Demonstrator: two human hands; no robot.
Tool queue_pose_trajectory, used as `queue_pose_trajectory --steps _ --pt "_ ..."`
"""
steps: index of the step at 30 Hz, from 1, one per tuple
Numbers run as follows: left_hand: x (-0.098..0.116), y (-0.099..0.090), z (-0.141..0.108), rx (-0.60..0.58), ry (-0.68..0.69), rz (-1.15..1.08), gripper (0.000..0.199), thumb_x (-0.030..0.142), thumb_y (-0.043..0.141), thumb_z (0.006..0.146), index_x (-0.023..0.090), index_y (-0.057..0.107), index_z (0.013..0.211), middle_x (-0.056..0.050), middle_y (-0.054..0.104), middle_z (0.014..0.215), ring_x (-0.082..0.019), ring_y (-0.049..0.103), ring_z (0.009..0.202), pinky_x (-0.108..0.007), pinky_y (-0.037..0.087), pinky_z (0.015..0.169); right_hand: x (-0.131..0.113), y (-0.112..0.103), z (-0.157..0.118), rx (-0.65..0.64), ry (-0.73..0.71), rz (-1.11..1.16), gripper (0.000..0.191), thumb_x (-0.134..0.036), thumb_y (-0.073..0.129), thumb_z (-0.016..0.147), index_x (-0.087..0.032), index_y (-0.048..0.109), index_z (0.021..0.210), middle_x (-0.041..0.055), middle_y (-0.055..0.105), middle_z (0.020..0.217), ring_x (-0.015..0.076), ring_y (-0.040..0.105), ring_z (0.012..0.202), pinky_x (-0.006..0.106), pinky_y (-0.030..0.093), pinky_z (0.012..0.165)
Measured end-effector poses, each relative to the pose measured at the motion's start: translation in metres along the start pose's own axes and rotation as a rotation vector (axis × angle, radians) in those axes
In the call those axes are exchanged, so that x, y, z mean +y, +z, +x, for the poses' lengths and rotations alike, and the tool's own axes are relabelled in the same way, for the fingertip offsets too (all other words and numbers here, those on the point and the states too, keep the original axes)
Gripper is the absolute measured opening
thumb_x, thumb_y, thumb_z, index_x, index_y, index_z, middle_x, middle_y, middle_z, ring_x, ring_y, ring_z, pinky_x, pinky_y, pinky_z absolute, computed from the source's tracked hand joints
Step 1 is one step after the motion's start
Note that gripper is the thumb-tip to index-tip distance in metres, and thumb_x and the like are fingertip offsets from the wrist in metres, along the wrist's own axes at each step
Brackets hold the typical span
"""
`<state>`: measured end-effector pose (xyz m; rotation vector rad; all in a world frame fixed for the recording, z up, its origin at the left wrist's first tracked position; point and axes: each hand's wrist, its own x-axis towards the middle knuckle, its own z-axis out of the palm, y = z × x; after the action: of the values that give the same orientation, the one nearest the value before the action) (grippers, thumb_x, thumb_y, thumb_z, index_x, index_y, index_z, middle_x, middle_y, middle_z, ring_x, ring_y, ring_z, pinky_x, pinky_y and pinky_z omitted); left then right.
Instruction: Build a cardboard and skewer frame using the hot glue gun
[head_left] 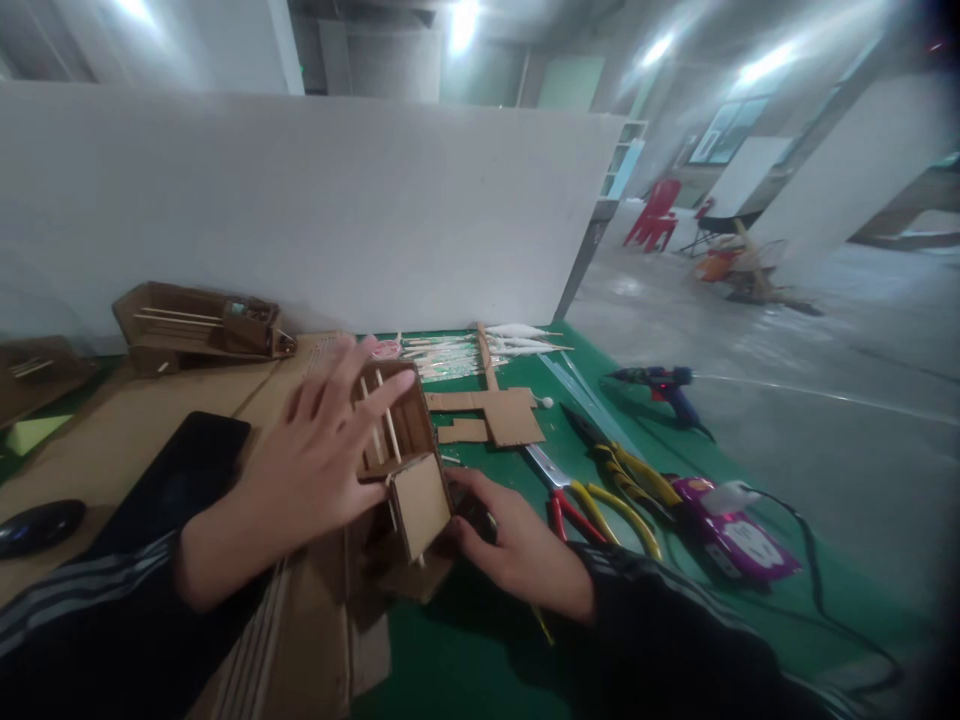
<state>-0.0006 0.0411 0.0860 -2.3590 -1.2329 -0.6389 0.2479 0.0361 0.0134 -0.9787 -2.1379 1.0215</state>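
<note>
A brown cardboard model (409,430) stands in front of me, an open box with pale sticks running along its inside and a square cardboard block (421,505) at its near end. My left hand (319,440) is spread over its left side, index finger reaching across the box and thumb by the block. On the right side, my right hand (510,540) grips the model's lower edge between thumb and fingers; part of that grip is hidden. Beyond the model lie flat cardboard pieces (514,417) on the green tabletop (442,650).
Red-and-yellow-handled scissors (559,480), yellow-handled pliers (637,470), a purple power strip (739,530) and a glue gun (664,385) lie at right. Cotton-tipped sticks (517,335) lie behind. At left are a dark phone-like slab (180,480), a mouse (41,528) and another cardboard model (202,320).
</note>
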Motion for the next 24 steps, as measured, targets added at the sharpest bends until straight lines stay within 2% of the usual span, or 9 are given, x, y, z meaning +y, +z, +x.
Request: queue_pose_trajectory --steps 3,5,8,10,13,16,18,21,24 --pt "-0.014 -0.007 0.002 0.033 -0.094 -0.038 0.076 0.040 0.063 0.087 0.024 0.026 0.152 -0.011 0.018 0.164 -0.042 0.026 0.147 -0.061 0.033 0.117 -0.001 -0.001 0.000 -0.001 0.003 -0.022 0.046 -0.018 0.056 0.090 -0.015 0.051 0.136 0.0121 0.066 0.125 0.0246 0.065 0.110 0.038 0.052 0.095" --pt "-0.024 -0.014 0.004 0.058 -0.158 -0.084 0.070 0.041 0.056 0.090 0.025 0.025 0.152 -0.008 0.035 0.157 -0.038 0.042 0.139 -0.059 0.039 0.113 -0.001 -0.001 0.000 -0.010 -0.002 -0.010 0.047 -0.017 0.055 0.090 -0.015 0.050 0.136 0.0119 0.066 0.125 0.0239 0.064 0.111 0.037 0.052 0.096" --pt "-0.034 -0.024 0.005 0.066 -0.256 -0.107 0.061 0.042 0.054 0.090 0.029 0.034 0.146 -0.004 0.067 0.122 -0.033 0.067 0.108 -0.055 0.056 0.091 0.000 -0.001 0.000 -0.021 -0.027 0.007 0.047 -0.017 0.054 0.091 -0.015 0.050 0.137 0.0117 0.065 0.126 0.0232 0.064 0.112 0.037 0.052 0.097" --pt "-0.036 -0.028 0.006 0.060 -0.285 -0.111 0.053 0.039 0.053 0.089 0.033 0.040 0.141 -0.002 0.071 0.107 -0.031 0.070 0.095 -0.051 0.059 0.079 0.001 0.000 0.000 -0.018 -0.032 0.003 0.047 -0.017 0.054 0.090 -0.015 0.050 0.137 0.0119 0.065 0.126 0.0232 0.064 0.111 0.037 0.052 0.096" --pt "-0.031 -0.027 0.006 0.070 -0.208 -0.107 0.057 0.037 0.058 0.087 0.032 0.040 0.140 -0.005 0.065 0.122 -0.033 0.063 0.112 -0.055 0.054 0.094 0.002 0.001 0.001 -0.012 -0.020 -0.006 0.046 -0.015 0.053 0.090 -0.016 0.051 0.137 0.0115 0.066 0.126 0.0231 0.066 0.108 0.037 0.053 0.094" --pt "-0.015 -0.018 0.004 0.032 -0.108 -0.038 0.077 0.030 0.069 0.080 0.025 0.031 0.148 -0.011 0.040 0.152 -0.039 0.034 0.143 -0.060 0.035 0.116 0.003 0.001 0.001 -0.008 -0.014 -0.012 0.046 -0.015 0.053 0.091 -0.017 0.050 0.137 0.0114 0.066 0.126 0.0240 0.065 0.110 0.037 0.053 0.093" --pt "-0.001 -0.011 0.002 0.016 -0.079 0.003 0.086 0.027 0.072 0.077 0.024 0.027 0.150 -0.013 0.028 0.159 -0.042 0.020 0.149 -0.062 0.028 0.119 0.004 0.001 0.000 -0.006 -0.017 -0.018 0.047 -0.016 0.054 0.090 -0.017 0.050 0.137 0.0117 0.065 0.128 0.0250 0.064 0.115 0.038 0.052 0.096" --pt "0.008 -0.003 -0.001 -0.003 -0.037 -0.006 0.090 0.032 0.076 0.076 0.024 0.026 0.150 -0.015 0.025 0.161 -0.044 0.017 0.150 -0.064 0.028 0.117 0.005 0.001 0.000 0.005 -0.033 -0.034 0.049 -0.015 0.055 0.089 -0.018 0.049 0.137 0.0108 0.064 0.130 0.0248 0.062 0.118 0.039 0.051 0.099" --pt "-0.004 -0.005 -0.001 -0.012 -0.060 -0.044 0.094 0.034 0.075 0.075 0.025 0.023 0.152 -0.015 0.026 0.161 -0.043 0.026 0.147 -0.063 0.035 0.114 0.005 0.001 0.000 0.011 -0.052 -0.047 0.051 -0.012 0.054 0.087 -0.017 0.049 0.137 0.0099 0.064 0.131 0.0241 0.062 0.119 0.039 0.049 0.101"
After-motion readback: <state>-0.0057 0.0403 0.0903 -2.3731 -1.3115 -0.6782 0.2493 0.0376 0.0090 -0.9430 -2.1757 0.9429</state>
